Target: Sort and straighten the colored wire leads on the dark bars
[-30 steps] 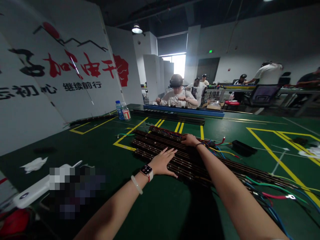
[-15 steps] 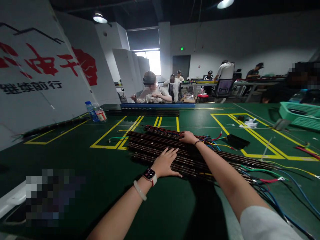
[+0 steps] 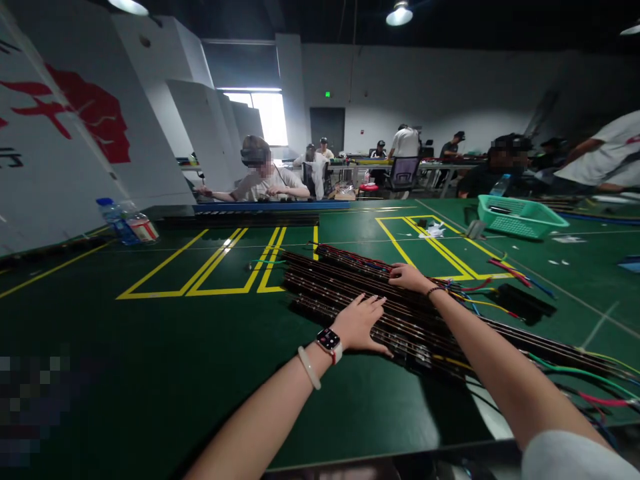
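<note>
A layered bundle of long dark strips with thin copper-coloured lines (image 3: 320, 293) lies across the green table in front of me. Flat on its near side rests my left hand (image 3: 360, 323), fingers spread and thumb out at the near edge. My right hand (image 3: 411, 277) is at the far side, its fingers bent down over the far strips and partly hidden. Red, blue and yellow wires (image 3: 467, 293) come out beyond my right wrist. More wires, green (image 3: 565, 367) and red (image 3: 605, 400), trail from the right end, partly behind my right forearm.
Yellow tape outlines (image 3: 150, 295) mark the table (image 3: 165, 373). Two bottles (image 3: 125, 223) stand at the left. A short black piece (image 3: 525, 303), crumpled white paper (image 3: 433, 230) and a green basket (image 3: 525, 223) lie to the right. A co-worker (image 3: 263, 173) sits across the table.
The dark strips, their wires and both my hands have slid right across the table, past more of the yellow tape lines. My view has turned right.
</note>
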Demonstrator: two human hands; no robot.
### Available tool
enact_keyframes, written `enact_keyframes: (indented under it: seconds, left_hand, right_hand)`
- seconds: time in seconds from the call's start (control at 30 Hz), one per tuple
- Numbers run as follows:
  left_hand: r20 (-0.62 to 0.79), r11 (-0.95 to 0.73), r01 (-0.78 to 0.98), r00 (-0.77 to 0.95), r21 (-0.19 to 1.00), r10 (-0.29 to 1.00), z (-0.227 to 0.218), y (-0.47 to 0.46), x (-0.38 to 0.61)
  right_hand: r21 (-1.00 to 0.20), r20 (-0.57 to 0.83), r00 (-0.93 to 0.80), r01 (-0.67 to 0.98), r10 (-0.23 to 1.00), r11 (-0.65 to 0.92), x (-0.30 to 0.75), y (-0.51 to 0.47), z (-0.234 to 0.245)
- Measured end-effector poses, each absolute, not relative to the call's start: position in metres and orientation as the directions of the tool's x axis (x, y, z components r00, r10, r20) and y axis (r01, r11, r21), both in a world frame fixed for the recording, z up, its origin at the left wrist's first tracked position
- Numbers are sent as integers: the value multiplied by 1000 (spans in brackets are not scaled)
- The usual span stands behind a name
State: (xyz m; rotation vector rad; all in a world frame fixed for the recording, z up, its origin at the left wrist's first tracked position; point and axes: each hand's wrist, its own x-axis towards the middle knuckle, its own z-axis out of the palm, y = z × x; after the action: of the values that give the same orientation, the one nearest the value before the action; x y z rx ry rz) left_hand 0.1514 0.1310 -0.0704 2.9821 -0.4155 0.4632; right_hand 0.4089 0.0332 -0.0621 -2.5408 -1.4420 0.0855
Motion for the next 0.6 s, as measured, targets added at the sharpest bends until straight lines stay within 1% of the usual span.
enact_keyframes:
  seconds: [0.3,0.43,0.6]
  left_hand:
    - [308,-889,-458,844,-9,-439,-71,73,236]
    - [286,-846,-534,809,-6,-513,-69,68,273]
    - [266,-783,-622,756,10,-598,-73,72,328]
  right_hand:
    - [-232,81,633,763,770,-603,479,-90,-70]
    - [-249,78,648,749,758,-614,511,-118,-75]
    - [-211,110,742,667,661,-714,541,-138,-81]
